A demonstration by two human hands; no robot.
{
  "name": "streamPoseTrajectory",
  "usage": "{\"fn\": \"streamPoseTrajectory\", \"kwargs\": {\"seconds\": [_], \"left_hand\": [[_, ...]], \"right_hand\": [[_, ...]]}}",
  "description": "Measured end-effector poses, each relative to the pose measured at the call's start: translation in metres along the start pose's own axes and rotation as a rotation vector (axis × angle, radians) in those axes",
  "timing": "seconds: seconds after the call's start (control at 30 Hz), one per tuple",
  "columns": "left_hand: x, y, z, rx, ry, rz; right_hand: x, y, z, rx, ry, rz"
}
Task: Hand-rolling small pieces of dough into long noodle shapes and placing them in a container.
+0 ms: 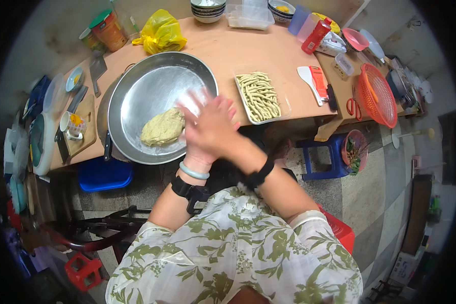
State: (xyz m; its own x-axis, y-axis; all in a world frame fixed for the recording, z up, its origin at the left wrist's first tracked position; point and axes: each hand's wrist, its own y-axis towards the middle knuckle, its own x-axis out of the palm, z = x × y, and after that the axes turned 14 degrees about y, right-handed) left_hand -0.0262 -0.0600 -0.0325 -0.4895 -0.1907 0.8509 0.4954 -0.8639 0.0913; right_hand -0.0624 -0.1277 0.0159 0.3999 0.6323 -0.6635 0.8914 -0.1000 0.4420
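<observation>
My left hand (198, 149) and my right hand (216, 125) are pressed palm to palm over the right rim of a wide, round metal pan (136, 83). The right hand lies across the left and covers much of it. Motion blurs the fingers, which are spread out; no object shows between the palms. A lump of pale yellow-green dough (162, 127) rests in the pan, just left of my hands. To the right, a clear plastic container (255, 122) holds many thin rolled strips of similar dough (259, 97).
A cutting board (86, 131) with knives and a patterned cup (72, 122) lies left of the pan. A cleaver (97, 70) and yellow plastic bag (161, 32) lie farther back. At right are a white spatula (309, 81), scissors (352, 106) and an orange colander (378, 97).
</observation>
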Motion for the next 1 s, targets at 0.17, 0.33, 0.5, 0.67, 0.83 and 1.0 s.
{"fn": "streamPoseTrajectory", "kwargs": {"seconds": [0.17, 0.33, 0.5, 0.67, 0.83, 1.0], "left_hand": [[0.016, 0.010, -0.002, -0.123, -0.256, 0.038], [0.020, 0.009, 0.002, -0.135, -0.172, 0.242], [0.023, 0.005, -0.004, -0.106, -0.095, 0.253], [0.024, 0.002, -0.010, -0.118, -0.067, 0.274], [0.027, -0.002, -0.008, -0.143, -0.029, 0.307], [0.016, -0.002, -0.002, -0.143, -0.033, 0.296]], "right_hand": [[-0.051, -0.003, 0.079, 0.136, -0.266, 0.225], [-0.078, -0.032, 0.058, 0.207, 0.135, 0.335], [-0.051, -0.049, 0.026, 0.242, 0.061, 0.210], [-0.047, -0.050, 0.025, 0.367, 0.112, 0.179], [-0.047, -0.052, 0.030, 0.509, 0.359, 0.210], [-0.071, -0.048, 0.049, 0.665, 0.525, 0.189]]}}
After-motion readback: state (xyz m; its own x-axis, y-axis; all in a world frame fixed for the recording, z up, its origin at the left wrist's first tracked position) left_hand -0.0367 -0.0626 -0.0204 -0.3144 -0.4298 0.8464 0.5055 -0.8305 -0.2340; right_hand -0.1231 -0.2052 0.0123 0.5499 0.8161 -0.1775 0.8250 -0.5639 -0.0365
